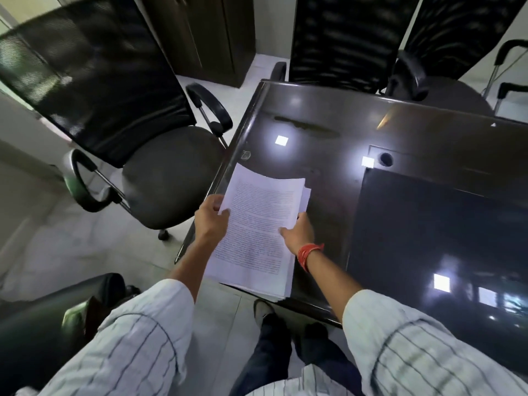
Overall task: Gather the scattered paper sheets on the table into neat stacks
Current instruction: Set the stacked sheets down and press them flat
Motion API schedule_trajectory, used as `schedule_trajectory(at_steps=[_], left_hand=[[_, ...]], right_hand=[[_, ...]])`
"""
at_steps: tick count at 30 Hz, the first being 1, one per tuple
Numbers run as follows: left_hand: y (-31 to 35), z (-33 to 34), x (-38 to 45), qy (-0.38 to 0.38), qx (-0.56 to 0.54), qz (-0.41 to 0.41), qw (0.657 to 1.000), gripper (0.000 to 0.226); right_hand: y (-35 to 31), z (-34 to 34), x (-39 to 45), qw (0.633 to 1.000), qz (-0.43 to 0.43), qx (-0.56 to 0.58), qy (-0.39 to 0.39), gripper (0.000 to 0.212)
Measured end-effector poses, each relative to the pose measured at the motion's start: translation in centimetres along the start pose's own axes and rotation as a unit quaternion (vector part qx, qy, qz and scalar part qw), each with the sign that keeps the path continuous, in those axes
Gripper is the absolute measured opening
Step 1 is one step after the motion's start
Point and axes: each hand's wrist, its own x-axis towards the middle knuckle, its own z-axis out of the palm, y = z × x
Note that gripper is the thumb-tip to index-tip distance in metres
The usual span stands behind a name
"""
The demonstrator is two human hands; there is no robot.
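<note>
A thick stack of white printed paper sheets [257,224] is held over the near left corner of the dark glossy table [328,132]. My left hand [210,220] grips the stack's left edge, thumb on the top sheet. My right hand [298,234] holds the right edge, with its thumb on the top page and fingers under the sheets. A few sheets stick out unevenly at the stack's far right corner. The stack's near end overhangs the table edge.
A black mesh office chair [137,138] stands left of the table, and two more chairs [343,38] are at the far side. A dark inset panel [443,230] covers the table's right part, with a cable hole [386,159] beside it. Another dark seat [57,315] sits at the near left.
</note>
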Motion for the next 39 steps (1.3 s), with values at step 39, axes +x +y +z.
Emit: schedule_trajectory(at_steps=[39], left_hand=[[9.0,2.3,-1.2,-0.338,-0.209,0.044,0.917,0.054]], right_hand=[[1.2,-10.7,0.0,0.921,-0.017,0.388,0.031,0.035]])
